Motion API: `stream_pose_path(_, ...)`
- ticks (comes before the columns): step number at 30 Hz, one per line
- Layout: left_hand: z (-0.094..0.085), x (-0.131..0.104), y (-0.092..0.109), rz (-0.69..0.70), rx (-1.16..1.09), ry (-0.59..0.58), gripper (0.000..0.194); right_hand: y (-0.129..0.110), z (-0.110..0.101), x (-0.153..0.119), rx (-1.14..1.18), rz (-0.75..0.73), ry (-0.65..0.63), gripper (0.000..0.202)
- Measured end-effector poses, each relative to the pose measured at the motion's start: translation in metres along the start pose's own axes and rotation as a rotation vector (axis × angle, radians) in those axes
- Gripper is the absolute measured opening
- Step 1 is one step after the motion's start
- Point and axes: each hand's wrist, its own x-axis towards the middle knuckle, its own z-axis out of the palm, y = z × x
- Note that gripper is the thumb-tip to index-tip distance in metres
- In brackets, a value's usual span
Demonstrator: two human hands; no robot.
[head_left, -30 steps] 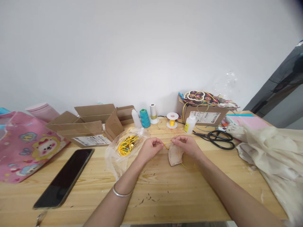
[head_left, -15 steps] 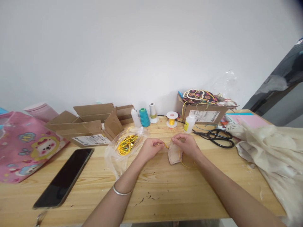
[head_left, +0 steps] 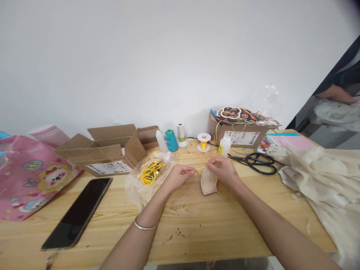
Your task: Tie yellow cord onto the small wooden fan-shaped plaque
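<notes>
Left hand [head_left: 180, 176] and right hand [head_left: 223, 171] pinch the yellow cord [head_left: 200, 168], apparently to hold its short span taut, with the pale patch [head_left: 208, 183] between them over the worktop [head_left: 197, 225].

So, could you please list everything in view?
Wall: 1, white, back
Table: 1, wooden, centre
Phone: 1, black, left
Printed bag: 1, pink, left
Tub: 1, pink, left
Open carton: 1, brown, left
Plastic bag: 1, clear, left
Coils: several, yellow, in bag
Nozzle bottle: 1, white, back
Cone: 1, teal, back
Roll: 1, white, back
Spool: 1, white, back
Labelled bottle: 1, white, back
Filled box: 1, brown, right
Wrap: 1, clear, back
Scissors: 1, black, right
Sheets: 2, pink/blue, right
Cloth: 1, cream, right
Flat piece: 1, beige, centre
Cord: 1, yellow, between hands
Other person: 1, dark-clothed, right
Bracelet: 1, silver, left wrist
Left hand: 1, bare, centre
Right hand: 1, bare, centre
</notes>
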Motion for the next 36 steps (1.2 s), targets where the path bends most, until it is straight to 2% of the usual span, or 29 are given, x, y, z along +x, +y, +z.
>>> stream_pose_path(3, 0.002, 0.001, -0.002, 0.01, -0.026, -0.014, 0.028, -0.005, -0.001, -0.001, -0.115, -0.059, 0.011, 0.017)
stream_pose_path(11, 0.005, 0.002, -0.001, 0.078, 0.054, 0.004, 0.024, -0.009, 0.009, -0.006, -0.177, -0.263, -0.069, 0.023)
stream_pose_path(15, 0.006, 0.002, 0.0, 0.096, 0.096, 0.055, 0.022, -0.004, 0.019, -0.006, -0.175, -0.27, -0.125, 0.014)
stream_pose_path(20, 0.006, 0.002, -0.004, 0.08, 0.104, 0.111, 0.022, -0.004, 0.023, -0.006, -0.148, -0.257, -0.133, 0.012)
stream_pose_path(29, 0.004, 0.003, -0.001, 0.019, 0.091, 0.099, 0.023, -0.008, 0.02, -0.006, -0.115, -0.2, -0.143, 0.009)
stream_pose_path(36, 0.004, 0.004, -0.005, -0.012, 0.075, 0.094, 0.023, -0.01, 0.015, -0.007, -0.003, -0.165, -0.134, 0.01)
